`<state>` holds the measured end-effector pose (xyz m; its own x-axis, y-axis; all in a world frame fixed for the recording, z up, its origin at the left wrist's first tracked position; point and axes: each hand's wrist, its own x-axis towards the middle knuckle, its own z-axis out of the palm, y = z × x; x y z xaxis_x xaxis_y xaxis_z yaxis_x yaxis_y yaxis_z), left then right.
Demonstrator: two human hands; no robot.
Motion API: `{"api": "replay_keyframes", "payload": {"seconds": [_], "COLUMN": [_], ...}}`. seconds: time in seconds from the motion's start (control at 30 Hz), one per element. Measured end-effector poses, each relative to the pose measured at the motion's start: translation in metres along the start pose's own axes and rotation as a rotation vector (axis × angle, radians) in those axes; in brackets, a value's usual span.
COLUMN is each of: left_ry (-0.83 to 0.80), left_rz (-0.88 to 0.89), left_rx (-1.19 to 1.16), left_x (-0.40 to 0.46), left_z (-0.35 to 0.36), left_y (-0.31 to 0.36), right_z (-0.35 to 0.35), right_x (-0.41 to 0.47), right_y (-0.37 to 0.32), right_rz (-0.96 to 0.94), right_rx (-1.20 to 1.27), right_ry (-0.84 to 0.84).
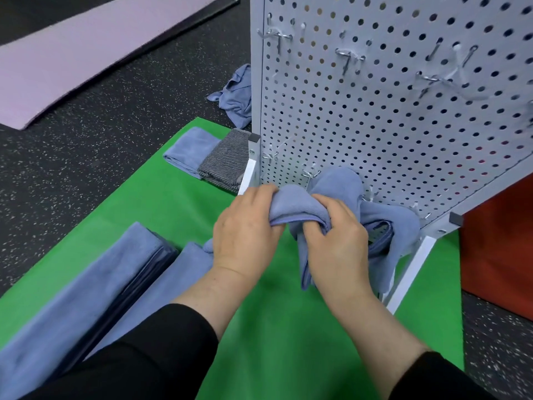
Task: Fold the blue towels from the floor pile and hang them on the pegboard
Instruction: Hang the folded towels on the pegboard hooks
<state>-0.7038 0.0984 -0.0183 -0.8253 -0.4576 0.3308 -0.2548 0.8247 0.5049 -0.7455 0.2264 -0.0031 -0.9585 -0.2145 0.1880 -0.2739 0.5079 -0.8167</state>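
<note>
At the foot of the pegboard (pixel 375 116), both hands work one bunched blue towel (pixel 340 197) just above the green mat (pixel 259 327), and the hold looks chosen to bring the cloth up against the lowest row of hooks (pixel 310 173). The left hand (pixel 245 229) has its fingers curled over the top of a rolled fold, while the right hand (pixel 336 238) pinches the same fold from the other side, thumb tucked under, so the two sit close together with the towel clamped between them. Past the right hand the rest of the towel drapes down in front of the white frame leg (pixel 409 272), and part of it lies against the board near the hooks; whether it is already caught on one cannot be told. To the left on the mat lie long folded blue towels (pixel 95 284), probably kept within reach for hanging next. Farther back a folded blue towel and a grey striped cloth (pixel 225 160) lie side by side on the mat by the board's edge, and a crumpled blue towel (pixel 236 93) lies on the speckled floor (pixel 86 145), seemingly the unfolded remainder
</note>
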Motion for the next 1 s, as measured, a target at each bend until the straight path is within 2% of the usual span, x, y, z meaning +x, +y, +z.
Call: {"api": "replay_keyframes", "payload": {"seconds": [0.1,0.17,0.27,0.43,0.6,0.7,0.8,1.0], "left_ry": [0.013,0.010,0.043,0.078,-0.003,-0.137,-0.266,-0.198], "left_rz": [0.005,-0.029,0.043,0.102,0.040,0.039,0.016,-0.031], "left_rx": [0.016,-0.062,-0.219,-0.277,-0.314,-0.192,-0.119,-0.294], "left_x": [0.001,0.005,0.021,0.032,0.038,0.039,0.034,0.036], "left_z": [0.008,0.013,0.016,0.026,0.038,0.045,0.053,0.048], "left_y": [0.002,0.004,0.008,0.001,-0.004,-0.006,-0.014,-0.009], "right_z": [0.003,0.005,0.010,0.021,0.039,0.048,0.055,0.060], "right_x": [-0.004,-0.004,0.004,0.014,0.010,0.007,0.002,0.006], "right_y": [0.002,0.004,0.007,0.013,0.025,0.031,0.039,0.038], "right_rz": [0.006,0.007,0.022,0.025,0.032,0.008,0.092,0.283], "right_rx": [0.013,0.012,0.032,0.073,0.027,-0.048,-0.026,0.161], "right_ry": [0.001,0.027,0.139,0.301,0.234,0.171,0.107,0.185]}}
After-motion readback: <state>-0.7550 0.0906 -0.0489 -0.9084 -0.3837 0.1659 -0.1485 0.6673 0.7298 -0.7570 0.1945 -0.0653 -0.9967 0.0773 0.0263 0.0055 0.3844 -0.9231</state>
